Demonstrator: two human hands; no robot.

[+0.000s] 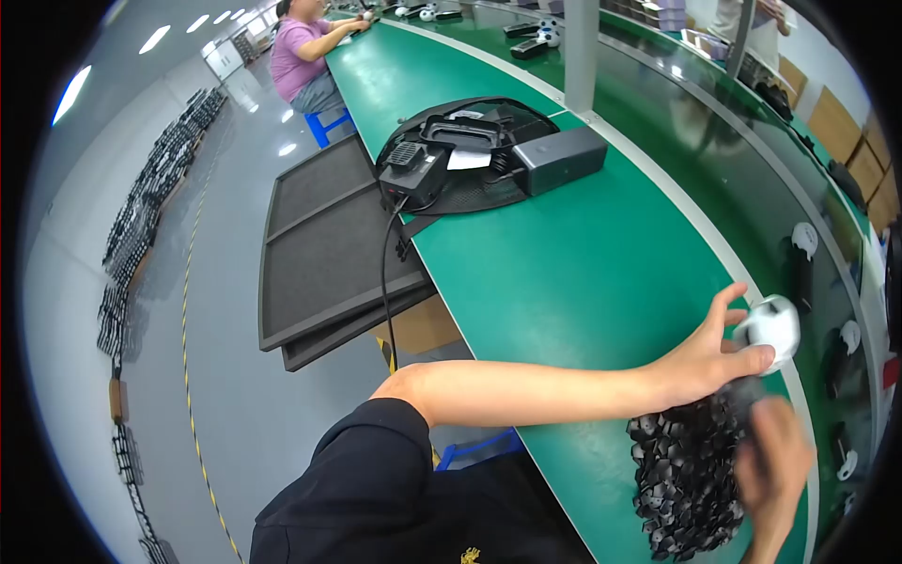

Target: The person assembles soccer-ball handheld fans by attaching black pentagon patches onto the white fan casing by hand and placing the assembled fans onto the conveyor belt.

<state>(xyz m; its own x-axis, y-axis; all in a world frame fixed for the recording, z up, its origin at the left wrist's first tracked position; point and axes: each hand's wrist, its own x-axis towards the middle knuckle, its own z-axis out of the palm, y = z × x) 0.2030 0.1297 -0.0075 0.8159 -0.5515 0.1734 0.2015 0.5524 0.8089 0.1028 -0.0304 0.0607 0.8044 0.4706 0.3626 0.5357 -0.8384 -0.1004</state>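
Observation:
My left hand [709,352] is closed around the round white head of a white-and-black device [775,331], thumb across its lower side and one finger raised. A dark, blurred body [745,397] extends below the white head toward my right hand [778,461]. That hand is smeared by motion; its fingers curl around the dark part, and their exact contact is unclear. Beneath both hands, a pile of small black plastic parts [684,484] covers the near end of the green table [526,291].
A black mesh bag [470,199] holds a black adapter, a grey box [561,160] and a cable hanging off the edge. Dark trays [329,249] jut out left. Similar white-and-black devices [804,242] line the belt at right. A person [305,52] in purple sits farther along.

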